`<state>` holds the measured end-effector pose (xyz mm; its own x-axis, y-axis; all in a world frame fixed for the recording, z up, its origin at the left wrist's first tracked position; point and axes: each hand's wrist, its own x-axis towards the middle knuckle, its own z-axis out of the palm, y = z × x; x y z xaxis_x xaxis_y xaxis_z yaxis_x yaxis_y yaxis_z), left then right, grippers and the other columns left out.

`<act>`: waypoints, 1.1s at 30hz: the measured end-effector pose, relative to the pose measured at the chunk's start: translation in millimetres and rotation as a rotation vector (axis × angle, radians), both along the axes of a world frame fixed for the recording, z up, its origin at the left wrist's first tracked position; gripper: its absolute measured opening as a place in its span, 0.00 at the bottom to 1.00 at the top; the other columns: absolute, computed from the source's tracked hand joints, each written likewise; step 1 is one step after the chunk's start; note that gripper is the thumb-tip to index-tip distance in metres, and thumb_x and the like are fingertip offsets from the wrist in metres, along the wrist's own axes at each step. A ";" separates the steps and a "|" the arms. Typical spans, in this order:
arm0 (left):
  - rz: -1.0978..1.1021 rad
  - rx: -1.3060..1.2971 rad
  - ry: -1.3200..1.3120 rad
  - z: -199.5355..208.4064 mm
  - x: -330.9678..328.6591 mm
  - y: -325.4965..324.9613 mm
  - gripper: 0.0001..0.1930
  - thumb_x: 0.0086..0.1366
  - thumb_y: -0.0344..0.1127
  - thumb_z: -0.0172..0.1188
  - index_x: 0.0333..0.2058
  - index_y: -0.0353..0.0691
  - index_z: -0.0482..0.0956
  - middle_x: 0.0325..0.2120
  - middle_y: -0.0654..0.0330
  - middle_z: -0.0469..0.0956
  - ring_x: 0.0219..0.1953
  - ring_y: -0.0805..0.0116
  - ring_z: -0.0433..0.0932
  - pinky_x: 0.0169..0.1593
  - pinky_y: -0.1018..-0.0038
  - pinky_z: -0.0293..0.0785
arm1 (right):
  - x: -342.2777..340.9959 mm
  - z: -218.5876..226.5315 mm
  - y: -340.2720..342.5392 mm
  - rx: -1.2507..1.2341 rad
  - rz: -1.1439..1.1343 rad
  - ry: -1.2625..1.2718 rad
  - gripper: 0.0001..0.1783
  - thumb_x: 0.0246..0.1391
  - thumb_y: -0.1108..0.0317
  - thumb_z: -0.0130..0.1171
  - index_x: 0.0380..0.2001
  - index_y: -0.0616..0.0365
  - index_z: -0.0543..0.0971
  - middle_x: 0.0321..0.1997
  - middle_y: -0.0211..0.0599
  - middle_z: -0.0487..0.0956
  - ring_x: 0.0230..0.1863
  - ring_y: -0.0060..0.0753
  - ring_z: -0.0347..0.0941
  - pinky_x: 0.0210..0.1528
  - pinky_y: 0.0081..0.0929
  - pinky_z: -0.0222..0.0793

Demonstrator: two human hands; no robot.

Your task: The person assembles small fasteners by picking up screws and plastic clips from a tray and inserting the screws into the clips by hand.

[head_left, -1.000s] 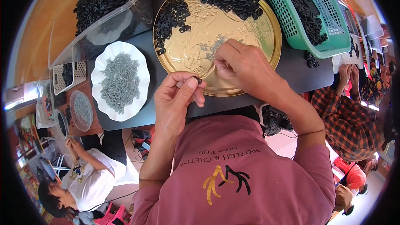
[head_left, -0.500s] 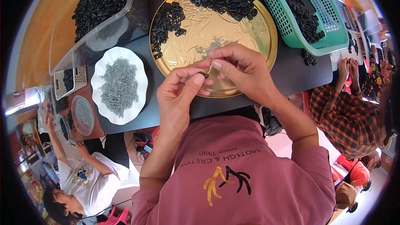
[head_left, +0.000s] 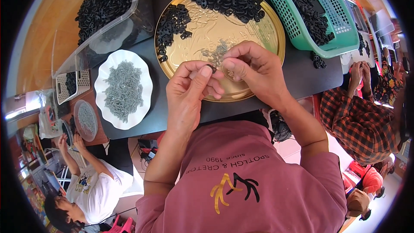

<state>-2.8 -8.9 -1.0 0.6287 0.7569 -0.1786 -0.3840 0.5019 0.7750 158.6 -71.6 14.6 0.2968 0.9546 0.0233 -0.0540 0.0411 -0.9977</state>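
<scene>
Between the thumb and fingers of my left hand [head_left: 185, 90] is a small black plastic piece [head_left: 211, 68]. My right hand [head_left: 258, 70] is just to its right, thumb and forefinger pinched together; whatever they hold is too small to make out. Both hands are over the near part of a round golden tray [head_left: 246, 32]. Small grey metal pins or screws [head_left: 221, 48] lie scattered on the tray, just beyond my fingers. Along its far rim lies a heap of black plastic pieces [head_left: 228, 1], and another pile of black pieces [head_left: 172, 22] sits at its left.
A scalloped white dish [head_left: 101, 71] of grey pins stands left of the tray. Behind it is a see-through bin [head_left: 136, 0] of black pieces. A green basket [head_left: 293, 26] with black pieces stands at the right. Co-workers sit on both sides.
My hands have drawn slightly apart, the right shifting a little to the right. My left hand has moved slightly up, still with the black piece. The left co-worker's hands have come lower.
</scene>
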 end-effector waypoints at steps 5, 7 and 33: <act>0.012 0.052 0.067 2.7 5.8 -1.2 0.08 0.66 0.29 0.55 0.41 0.31 0.73 0.31 0.53 0.79 0.27 0.71 0.77 0.32 0.78 0.76 | 4.7 5.1 0.3 -0.082 0.117 0.141 0.08 0.57 0.69 0.59 0.36 0.64 0.77 0.32 0.28 0.79 0.34 0.15 0.72 0.35 0.15 0.67; 0.015 0.059 0.082 3.3 6.1 -1.2 0.08 0.66 0.29 0.55 0.41 0.30 0.73 0.31 0.53 0.79 0.27 0.72 0.77 0.32 0.77 0.76 | 5.8 2.2 0.1 -0.107 0.102 0.137 0.09 0.57 0.67 0.59 0.37 0.63 0.77 0.31 0.28 0.79 0.33 0.14 0.72 0.33 0.14 0.66; 0.015 0.082 0.095 6.4 6.9 -5.7 0.05 0.64 0.29 0.57 0.34 0.34 0.72 0.27 0.59 0.78 0.24 0.77 0.75 0.28 0.81 0.73 | -7.8 -3.5 0.8 -0.058 0.005 0.090 0.09 0.59 0.66 0.57 0.34 0.63 0.74 0.31 0.25 0.75 0.34 0.12 0.68 0.37 0.14 0.66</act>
<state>4.1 -14.6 5.4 0.6004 0.7806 -0.1738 -0.3142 0.4301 0.8464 150.8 -70.8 11.1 0.2906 0.9550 -0.0586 -0.1433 -0.0171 -0.9895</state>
